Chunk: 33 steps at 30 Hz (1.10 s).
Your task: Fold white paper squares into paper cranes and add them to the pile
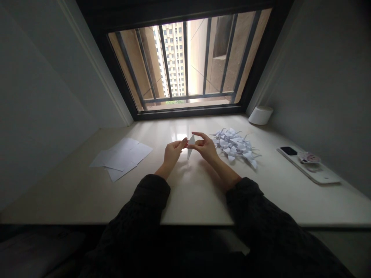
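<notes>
A small folded piece of white paper (190,147) is held upright, narrow and pointed at both ends, above the middle of the white ledge. My right hand (205,146) grips it from the right, with the index finger at its top tip and the thumb against its side. From the left, the closed fingertips of my left hand (174,150) meet the paper's edge. A pile of folded paper cranes (234,143) lies just beyond my right hand. Flat sheets of white paper (124,154) overlap on the left side of the ledge.
A phone (310,166) with a round grip on its back lies at the right. A white cylindrical object (261,115) stands in the far right corner. Behind the ledge (197,204) is a barred window (188,65), with walls on both sides.
</notes>
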### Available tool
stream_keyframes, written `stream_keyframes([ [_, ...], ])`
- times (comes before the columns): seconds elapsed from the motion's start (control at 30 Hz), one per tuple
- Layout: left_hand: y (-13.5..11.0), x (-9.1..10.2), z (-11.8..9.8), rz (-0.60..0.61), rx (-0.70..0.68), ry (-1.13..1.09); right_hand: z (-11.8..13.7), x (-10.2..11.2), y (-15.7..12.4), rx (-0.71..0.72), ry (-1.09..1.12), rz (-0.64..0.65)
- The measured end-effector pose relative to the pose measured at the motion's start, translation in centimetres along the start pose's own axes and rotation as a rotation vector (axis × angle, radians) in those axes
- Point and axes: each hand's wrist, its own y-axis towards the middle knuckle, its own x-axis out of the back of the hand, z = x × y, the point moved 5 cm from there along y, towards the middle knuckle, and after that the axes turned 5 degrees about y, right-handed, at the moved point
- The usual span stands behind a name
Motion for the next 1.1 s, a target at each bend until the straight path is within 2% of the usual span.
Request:
stream_keyframes([
  [0.07,0.1,0.1,0.0,0.015,-0.024,0.035,0.3,-0.2,-0.2,0.044,-0.083,0.046],
  [0.17,0.2,0.2,-0.2,0.014,-0.065,0.037,0.7,-0.2,-0.3,0.109,-0.165,0.048],
  [0.33,0.1,0.8,-0.4,-0.146,-0.087,-0.005,0.2,-0.5,-0.2,0.088,-0.079,0.034],
  [0.4,0.0,0.8,-0.4,-0.172,-0.086,-0.022,-0.2,-0.5,-0.1,0.062,-0.062,0.008],
  [0.57,0.0,0.0,-0.3,-0.109,-0.091,-0.121,-0.7,0.2,0.1,0.009,-0.042,-0.103],
  [0.73,0.1,-0.5,0.0,-0.03,-0.133,-0.145,-1.2,0.1,0.3,-0.017,0.08,-0.088],
  [0.8,0.2,-0.5,0.2,-0.039,-0.138,-0.128,-1.0,0.0,0.2,0.02,0.046,-0.083],
  [0.97,0.1,-0.4,0.5,-0.05,-0.139,-0.105,1.1,-0.2,-0.7,0.25,-0.209,-0.111],
  [1.1,-0.1,-0.5,0.5,-0.045,-0.09,-0.125,2.2,-0.5,-1.4,0.324,-0.369,-0.121],
])
